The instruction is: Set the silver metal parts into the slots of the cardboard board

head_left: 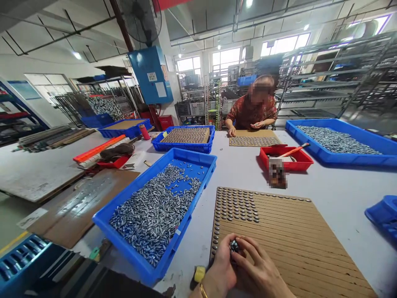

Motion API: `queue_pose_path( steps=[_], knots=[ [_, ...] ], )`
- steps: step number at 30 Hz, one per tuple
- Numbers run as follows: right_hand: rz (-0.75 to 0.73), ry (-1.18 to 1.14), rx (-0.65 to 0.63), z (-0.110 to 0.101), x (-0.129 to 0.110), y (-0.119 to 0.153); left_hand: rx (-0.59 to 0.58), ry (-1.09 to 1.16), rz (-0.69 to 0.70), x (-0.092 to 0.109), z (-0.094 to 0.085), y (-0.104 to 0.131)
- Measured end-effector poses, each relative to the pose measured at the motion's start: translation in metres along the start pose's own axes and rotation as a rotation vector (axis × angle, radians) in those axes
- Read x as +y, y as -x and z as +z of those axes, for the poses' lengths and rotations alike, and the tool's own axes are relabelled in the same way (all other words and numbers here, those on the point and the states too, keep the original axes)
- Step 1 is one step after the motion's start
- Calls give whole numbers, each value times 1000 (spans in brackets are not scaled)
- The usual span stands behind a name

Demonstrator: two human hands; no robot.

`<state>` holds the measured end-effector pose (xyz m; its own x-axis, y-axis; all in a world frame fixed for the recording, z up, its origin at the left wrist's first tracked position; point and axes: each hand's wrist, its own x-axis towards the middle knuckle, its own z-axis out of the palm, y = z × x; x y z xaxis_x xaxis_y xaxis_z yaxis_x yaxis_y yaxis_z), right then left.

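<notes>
A small cluster of dark, glossy metal pieces (234, 246) sits pinched between both hands at the near edge of the brown slotted board (288, 236), low over it so a piece can drop straight into a groove. The left hand (221, 269) is curled shut around the cluster from below, and the right hand (259, 269) closes over it, fingertips (245, 244) working at the top. The pieces look oval and shiny, blue-grey (like the ones already seated in rows at the board's far left corner (235, 207)). Just to the left, within easy reach, a blue tray (136, 256) holds a heap of the same pieces (155, 211). Across the table (341, 194) another person (254, 109) fills a similar board (254, 138) beside a red bin (287, 159)
</notes>
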<state>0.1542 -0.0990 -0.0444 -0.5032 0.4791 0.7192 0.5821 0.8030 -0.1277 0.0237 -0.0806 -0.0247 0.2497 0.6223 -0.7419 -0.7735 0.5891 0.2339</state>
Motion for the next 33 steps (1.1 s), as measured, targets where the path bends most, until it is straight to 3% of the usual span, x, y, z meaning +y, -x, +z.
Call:
queue_pose_path(
  steps=[9, 18, 21, 27, 33],
  knots=[
    [74, -69, 76, -21, -17, 7, -133, 179, -110, -34, -2, 19],
    [-2, -112, 40, -20, -37, 31, -91, 379, -127, -60, -21, 40],
    [-30, -112, 26, -22, -43, 36, -37, 332, -148, -66, -31, 38],
    [18, -179, 58, -27, -58, 46, -38, 253, -189, -82, -57, 23],
    [157, -248, 64, -26, -48, 64, -118, 49, 27, -98, -60, 11]
  ],
)
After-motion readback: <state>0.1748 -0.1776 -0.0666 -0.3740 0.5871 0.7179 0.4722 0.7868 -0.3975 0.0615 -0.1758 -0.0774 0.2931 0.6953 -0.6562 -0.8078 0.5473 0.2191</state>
